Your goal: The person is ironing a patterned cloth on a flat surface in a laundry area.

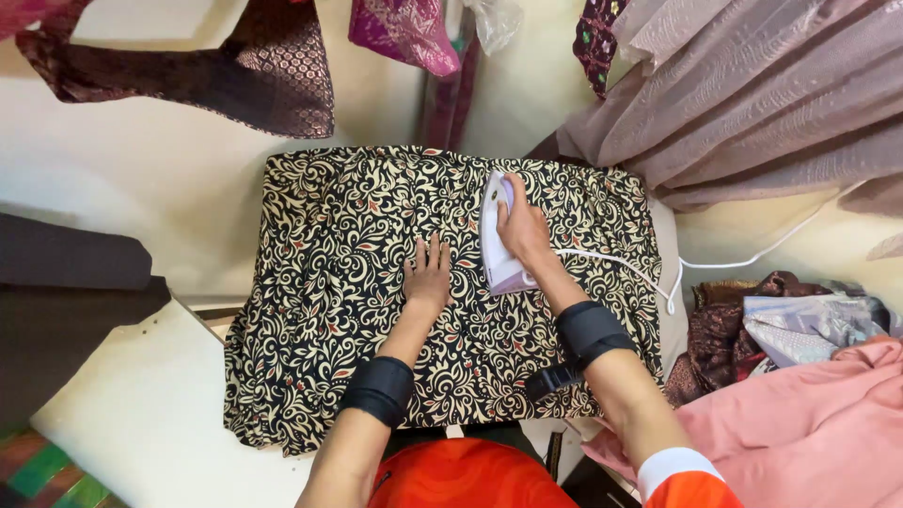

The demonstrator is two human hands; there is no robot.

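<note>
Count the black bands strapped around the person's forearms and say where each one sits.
2. One black band wraps the left forearm, whose hand presses the patterned cloth; the other wraps the right forearm, behind the hand gripping the iron. None seem hidden.

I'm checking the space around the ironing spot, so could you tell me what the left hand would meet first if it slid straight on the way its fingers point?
The left hand lies flat on the black-and-cream patterned fabric, fingers pointing away from the person. Straight ahead is only more of that fabric up to its far edge; the iron sits off to the right of that line.

A black-and-cream patterned cloth [329, 310] covers the padded ironing table [666, 282].
</note>
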